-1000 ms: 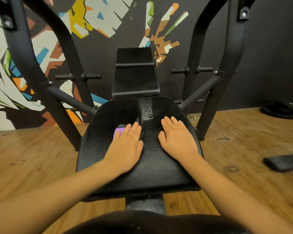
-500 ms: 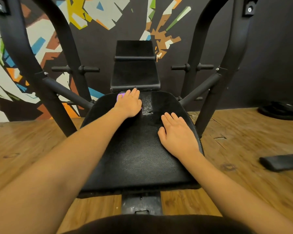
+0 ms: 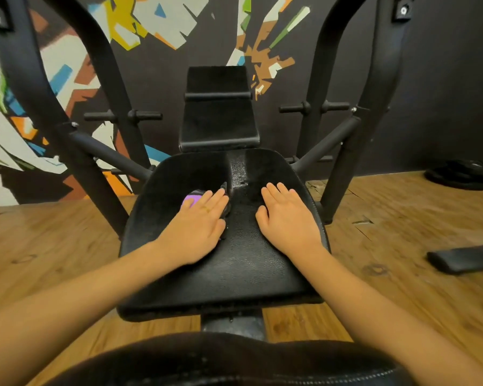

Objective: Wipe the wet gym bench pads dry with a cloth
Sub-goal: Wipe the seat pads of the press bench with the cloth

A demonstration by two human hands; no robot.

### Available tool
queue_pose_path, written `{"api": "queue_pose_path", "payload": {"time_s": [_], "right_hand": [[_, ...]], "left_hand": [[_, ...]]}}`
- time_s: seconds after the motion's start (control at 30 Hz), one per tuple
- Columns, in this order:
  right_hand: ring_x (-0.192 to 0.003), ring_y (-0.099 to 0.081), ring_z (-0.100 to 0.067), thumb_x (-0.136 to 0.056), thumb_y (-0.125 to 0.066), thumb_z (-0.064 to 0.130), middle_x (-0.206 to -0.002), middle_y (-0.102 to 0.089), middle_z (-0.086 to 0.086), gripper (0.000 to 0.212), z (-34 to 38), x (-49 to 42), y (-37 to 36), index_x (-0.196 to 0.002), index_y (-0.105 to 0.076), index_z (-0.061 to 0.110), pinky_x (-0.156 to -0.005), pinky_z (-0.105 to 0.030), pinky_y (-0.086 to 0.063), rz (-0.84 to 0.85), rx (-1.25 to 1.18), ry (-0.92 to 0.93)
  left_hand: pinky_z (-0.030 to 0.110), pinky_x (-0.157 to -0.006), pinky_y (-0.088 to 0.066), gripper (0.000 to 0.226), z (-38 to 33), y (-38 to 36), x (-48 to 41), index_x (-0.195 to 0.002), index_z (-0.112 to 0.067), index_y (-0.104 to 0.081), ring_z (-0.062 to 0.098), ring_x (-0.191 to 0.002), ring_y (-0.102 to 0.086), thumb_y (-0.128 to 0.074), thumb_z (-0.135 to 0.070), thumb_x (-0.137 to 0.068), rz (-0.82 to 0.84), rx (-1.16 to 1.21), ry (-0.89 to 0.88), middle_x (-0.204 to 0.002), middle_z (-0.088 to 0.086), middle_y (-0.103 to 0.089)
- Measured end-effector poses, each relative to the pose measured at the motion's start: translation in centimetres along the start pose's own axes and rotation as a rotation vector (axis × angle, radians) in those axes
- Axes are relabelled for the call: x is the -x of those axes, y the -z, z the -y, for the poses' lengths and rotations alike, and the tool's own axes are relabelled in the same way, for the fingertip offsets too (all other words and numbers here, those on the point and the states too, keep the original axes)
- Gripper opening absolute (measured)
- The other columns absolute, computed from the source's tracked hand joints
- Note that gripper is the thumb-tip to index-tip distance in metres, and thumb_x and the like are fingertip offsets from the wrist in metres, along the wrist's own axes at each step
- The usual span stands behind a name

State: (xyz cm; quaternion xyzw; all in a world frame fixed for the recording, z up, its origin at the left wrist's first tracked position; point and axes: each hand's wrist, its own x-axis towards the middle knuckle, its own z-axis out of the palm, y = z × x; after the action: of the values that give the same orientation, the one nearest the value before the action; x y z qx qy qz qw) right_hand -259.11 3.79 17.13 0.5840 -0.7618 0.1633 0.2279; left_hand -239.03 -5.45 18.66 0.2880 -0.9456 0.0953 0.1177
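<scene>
A black padded seat pad (image 3: 243, 268) of a gym bench lies in front of me, with a glistening wet strip (image 3: 239, 174) running down its far middle. My left hand (image 3: 198, 224) lies flat with straight fingers on a purple and dark cloth (image 3: 191, 200), pressing it onto the pad's left half; most of the cloth is hidden under the hand. My right hand (image 3: 286, 218) rests flat on the pad's right half, holding nothing. A narrower black back pad (image 3: 219, 118) rises behind the seat.
Black steel frame uprights (image 3: 343, 151) and weight pegs (image 3: 123, 116) flank the bench. A painted wall stands behind. Wooden floor (image 3: 402, 246) surrounds it, with black weight plates (image 3: 463, 176) at far right and a dark pad (image 3: 463, 259) on the floor at right.
My left hand pushed the cloth to the pad's far edge, then drew it back toward me to mid-pad. My right hand stayed flat in place.
</scene>
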Motion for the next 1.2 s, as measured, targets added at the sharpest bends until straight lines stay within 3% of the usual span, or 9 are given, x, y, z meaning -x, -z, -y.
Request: {"api": "queue_pose_path", "payload": {"time_s": [0.1,0.33,0.5,0.7,0.8,0.9,0.97,1.07,1.2], "right_hand": [[-0.125,-0.051,-0.029,-0.096,-0.025,0.034,-0.134,-0.061,-0.01,0.057,0.0,0.0,0.0,-0.132,-0.059,0.006,-0.103,-0.042,-0.041,-0.003,0.01,0.004],[-0.13,-0.049,-0.03,-0.097,-0.03,0.033,-0.138,-0.059,-0.012,0.055,-0.1,0.0,-0.2,-0.134,-0.059,0.004,-0.108,-0.043,-0.038,-0.036,-0.011,0.009],[-0.138,-0.043,-0.029,-0.099,-0.032,0.033,-0.145,-0.053,-0.011,0.054,-0.2,0.2,-0.4,-0.141,-0.054,0.006,-0.115,-0.043,-0.032,-0.033,-0.026,0.018],[-0.14,-0.041,-0.029,-0.098,-0.025,0.035,-0.148,-0.052,-0.011,0.06,-0.2,0.0,-0.4,-0.144,-0.051,0.006,-0.117,-0.044,-0.032,-0.022,-0.032,-0.004],[-0.138,-0.043,-0.028,-0.098,-0.026,0.036,-0.147,-0.053,-0.01,0.06,0.0,0.0,-0.3,-0.143,-0.052,0.007,-0.115,-0.044,-0.035,-0.013,-0.03,-0.007],[-0.137,-0.044,-0.028,-0.099,-0.027,0.036,-0.146,-0.054,-0.009,0.058,-0.1,0.1,-0.3,-0.142,-0.052,0.008,-0.114,-0.044,-0.036,-0.012,-0.016,-0.004],[-0.135,-0.046,-0.028,-0.098,-0.027,0.035,-0.142,-0.056,-0.01,0.056,-0.1,0.1,-0.3,-0.138,-0.055,0.008,-0.112,-0.043,-0.037,-0.016,-0.012,-0.003],[-0.132,-0.046,-0.028,-0.098,-0.026,0.035,-0.14,-0.056,-0.009,0.054,-0.1,0.0,-0.5,-0.135,-0.056,0.008,-0.111,-0.043,-0.037,-0.021,-0.014,-0.005],[-0.138,-0.045,-0.03,-0.097,-0.023,0.035,-0.144,-0.055,-0.011,0.06,-0.1,0.1,-0.8,-0.139,-0.055,0.006,-0.114,-0.045,-0.036,-0.023,-0.031,-0.007]], "left_hand": [[0.044,-0.124,-0.015,0.06,0.0,-0.7,-0.6,-0.161,-0.014,-0.016,0.022,-0.156,-0.01,-0.021,-0.039,-0.107,-0.006,0.034,0.048,-0.17,0.002,-0.009],[0.053,-0.108,-0.033,0.05,2.8,0.1,-11.0,-0.15,-0.005,-0.033,0.029,-0.141,-0.032,-0.033,-0.028,-0.105,-0.044,-0.025,0.12,-0.162,0.012,-0.026],[0.053,-0.119,-0.022,0.053,3.6,1.1,-16.0,-0.156,-0.009,-0.028,0.027,-0.151,-0.021,-0.03,-0.029,-0.107,-0.041,0.018,0.218,-0.168,0.009,-0.016],[0.055,-0.112,-0.031,0.048,1.8,0.5,-10.3,-0.147,-0.003,-0.039,0.031,-0.144,-0.028,-0.036,-0.026,-0.105,-0.055,0.0,0.131,-0.162,0.014,-0.025],[0.051,-0.118,-0.028,0.057,-0.2,-0.6,-3.8,-0.156,-0.009,-0.026,0.028,-0.151,-0.021,-0.029,-0.034,-0.105,-0.063,0.047,0.095,-0.167,0.008,-0.017],[0.046,-0.123,-0.02,0.069,-1.6,-0.8,0.5,-0.161,-0.015,-0.015,0.023,-0.155,-0.01,-0.009,-0.046,-0.1,-0.025,0.02,0.105,-0.169,0.003,-0.008],[0.043,-0.124,-0.016,0.066,-1.8,-0.5,0.2,-0.161,-0.016,-0.012,0.021,-0.156,-0.007,-0.009,-0.045,-0.102,-0.026,0.015,0.113,-0.17,0.002,-0.005],[0.044,-0.124,-0.015,0.058,-1.1,-0.3,-3.0,-0.161,-0.013,-0.014,0.022,-0.156,-0.008,-0.026,-0.035,-0.109,-0.038,0.032,0.121,-0.17,0.004,-0.006],[0.053,-0.112,-0.03,0.052,1.8,0.0,-10.1,-0.151,-0.004,-0.036,0.034,-0.149,-0.021,-0.036,-0.032,-0.107,-0.002,-0.071,0.097,-0.167,0.015,-0.014]]}}
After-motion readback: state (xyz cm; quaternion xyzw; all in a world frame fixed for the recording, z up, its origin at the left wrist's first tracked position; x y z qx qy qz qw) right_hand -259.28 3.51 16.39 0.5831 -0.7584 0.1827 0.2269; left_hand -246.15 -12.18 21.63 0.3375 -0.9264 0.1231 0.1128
